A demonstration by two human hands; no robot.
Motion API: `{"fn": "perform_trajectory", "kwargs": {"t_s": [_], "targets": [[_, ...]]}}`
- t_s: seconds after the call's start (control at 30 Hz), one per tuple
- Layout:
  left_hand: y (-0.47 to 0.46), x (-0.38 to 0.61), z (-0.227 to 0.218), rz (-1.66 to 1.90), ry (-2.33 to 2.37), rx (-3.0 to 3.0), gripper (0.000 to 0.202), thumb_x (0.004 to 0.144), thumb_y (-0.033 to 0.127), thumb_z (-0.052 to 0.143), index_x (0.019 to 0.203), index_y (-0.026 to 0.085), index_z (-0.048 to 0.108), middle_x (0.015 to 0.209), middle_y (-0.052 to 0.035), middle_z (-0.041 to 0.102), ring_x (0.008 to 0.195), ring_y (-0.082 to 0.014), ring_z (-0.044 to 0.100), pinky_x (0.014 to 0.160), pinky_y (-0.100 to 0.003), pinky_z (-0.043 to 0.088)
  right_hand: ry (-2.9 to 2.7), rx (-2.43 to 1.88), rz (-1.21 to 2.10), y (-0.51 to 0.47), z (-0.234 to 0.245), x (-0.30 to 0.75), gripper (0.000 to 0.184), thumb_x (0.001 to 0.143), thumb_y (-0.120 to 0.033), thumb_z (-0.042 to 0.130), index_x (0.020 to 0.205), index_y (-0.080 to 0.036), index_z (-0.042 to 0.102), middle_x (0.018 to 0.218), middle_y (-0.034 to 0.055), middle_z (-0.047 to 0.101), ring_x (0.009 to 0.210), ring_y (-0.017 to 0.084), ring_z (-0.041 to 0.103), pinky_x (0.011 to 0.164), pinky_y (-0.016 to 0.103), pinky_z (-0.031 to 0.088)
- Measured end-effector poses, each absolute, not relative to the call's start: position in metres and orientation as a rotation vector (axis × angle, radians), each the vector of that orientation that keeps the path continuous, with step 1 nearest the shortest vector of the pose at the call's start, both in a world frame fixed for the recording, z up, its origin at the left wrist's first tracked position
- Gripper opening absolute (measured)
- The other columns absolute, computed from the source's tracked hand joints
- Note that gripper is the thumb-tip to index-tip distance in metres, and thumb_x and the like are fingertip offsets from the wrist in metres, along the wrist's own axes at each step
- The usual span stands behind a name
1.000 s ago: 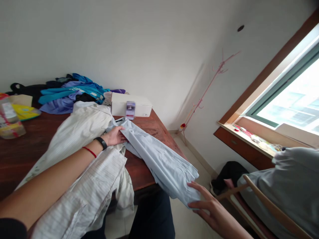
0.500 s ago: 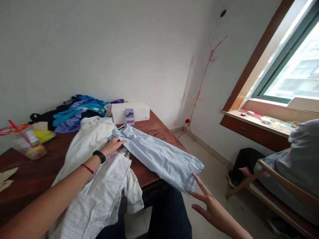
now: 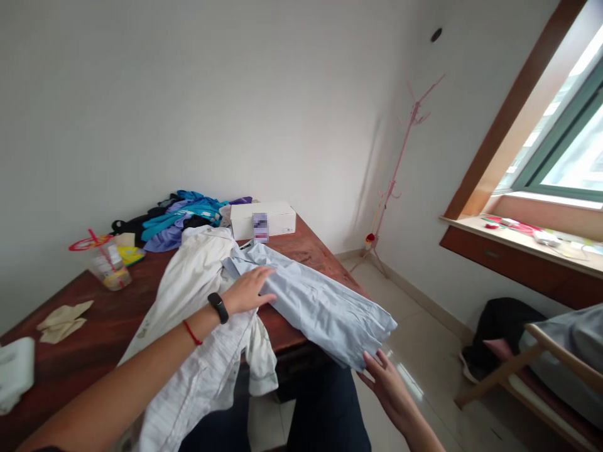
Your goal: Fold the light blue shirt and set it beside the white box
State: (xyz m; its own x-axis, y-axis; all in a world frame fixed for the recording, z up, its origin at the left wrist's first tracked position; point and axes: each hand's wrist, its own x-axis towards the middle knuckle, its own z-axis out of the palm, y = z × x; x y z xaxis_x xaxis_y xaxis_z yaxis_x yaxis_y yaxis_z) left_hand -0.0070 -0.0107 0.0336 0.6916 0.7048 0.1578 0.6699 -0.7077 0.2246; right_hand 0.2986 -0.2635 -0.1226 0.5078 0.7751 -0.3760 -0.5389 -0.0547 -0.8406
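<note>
The light blue shirt [image 3: 325, 307] looks to be in the middle of being laid out and smoothed. It lies stretched in a long band from the left hand [image 3: 249, 292] down to the right hand [image 3: 387, 384].

The left hand lies palm down on the collar end of the shirt, fingers loosely spread and flat on the cloth, gripping nothing. The right hand is open with its fingers straight and close together. Its fingertips touch the lower edge of the shirt, where the cloth hangs off the near edge of the tabletop [image 3: 94, 326]. It does not seem to pinch the hem, though the contact is partly hidden under the fold.

Most of the shirt therefore lies between the two hands, with its far end under the left palm and its near end just above the right fingertips. A white striped shirt [image 3: 198, 370] lies crumpled under the left wrist and beside the blue one.

By my judgement, any next move calls for a real hold on the hanging hem, while the left palm pins the collar end so that the cloth does not slide off the edge.
</note>
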Motion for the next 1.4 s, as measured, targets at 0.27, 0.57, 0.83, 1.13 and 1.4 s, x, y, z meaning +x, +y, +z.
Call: {"fn": "perform_trajectory", "kwargs": {"t_s": [0.27, 0.57, 0.83, 1.13, 1.4], "targets": [[-0.034, 0.035, -0.014, 0.094, 0.657, 2.889, 0.077, 0.093, 0.053, 0.062, 0.160, 0.030, 0.031, 0.168, -0.0114, 0.019, 0.154, -0.0368, 0.018, 0.122, -0.057, 0.020, -0.234, -1.198, 1.152, -0.260, -0.116, 0.306, 0.059, 0.058, -0.044, 0.094, 0.104, -0.013, 0.073, 0.104, 0.0097, 0.079, 0.099, 0.030, 0.074, 0.094, 0.040, 0.059], [-0.033, 0.041, -0.018, 0.070, 0.656, 2.840, 0.104, 0.079, 0.082, 0.058, 0.162, 0.029, 0.025, 0.168, -0.0149, 0.011, 0.154, -0.0422, 0.010, 0.120, -0.065, 0.011, -0.311, -1.360, 0.953, -0.267, -0.092, 0.324, 0.063, 0.060, -0.049, 0.091, 0.111, -0.015, 0.074, 0.110, 0.0103, 0.078, 0.109, 0.033, 0.072, 0.090, 0.035, 0.061], [-0.052, 0.058, -0.035, 0.246, 0.540, 2.849, 0.105, 0.077, 0.090, 0.048, 0.161, 0.027, 0.030, 0.167, -0.0179, 0.015, 0.152, -0.0484, 0.012, 0.117, -0.072, 0.008, -0.321, -1.427, 0.867, -0.255, -0.117, 0.349, 0.063, 0.056, -0.048, 0.091, 0.106, -0.013, 0.075, 0.105, 0.0114, 0.079, 0.105, 0.034, 0.073, 0.089, 0.039, 0.060], [-0.055, 0.061, -0.053, 0.367, 0.565, 2.799, 0.091, 0.086, 0.084, 0.043, 0.159, 0.031, 0.032, 0.168, -0.0131, 0.018, 0.153, -0.0444, 0.015, 0.119, -0.069, 0.011, -0.220, -1.254, 1.040, -0.241, -0.148, 0.317, 0.074, 0.063, -0.051, 0.089, 0.126, -0.022, 0.063, 0.110, 0.0061, 0.078, 0.096, 0.030, 0.075, 0.077, 0.039, 0.063], [-0.059, 0.062, -0.056, 0.456, 0.592, 2.792, 0.077, 0.093, 0.076, 0.041, 0.157, 0.031, 0.039, 0.167, -0.0124, 0.024, 0.152, -0.0435, 0.020, 0.117, -0.068, 0.016, -0.200, -1.497, 0.871, -0.245, -0.134, 0.337, 0.079, 0.055, -0.053, 0.091, 0.122, -0.016, 0.069, 0.102, 0.0079, 0.080, 0.113, 0.034, 0.069, 0.085, 0.036, 0.060]]}}
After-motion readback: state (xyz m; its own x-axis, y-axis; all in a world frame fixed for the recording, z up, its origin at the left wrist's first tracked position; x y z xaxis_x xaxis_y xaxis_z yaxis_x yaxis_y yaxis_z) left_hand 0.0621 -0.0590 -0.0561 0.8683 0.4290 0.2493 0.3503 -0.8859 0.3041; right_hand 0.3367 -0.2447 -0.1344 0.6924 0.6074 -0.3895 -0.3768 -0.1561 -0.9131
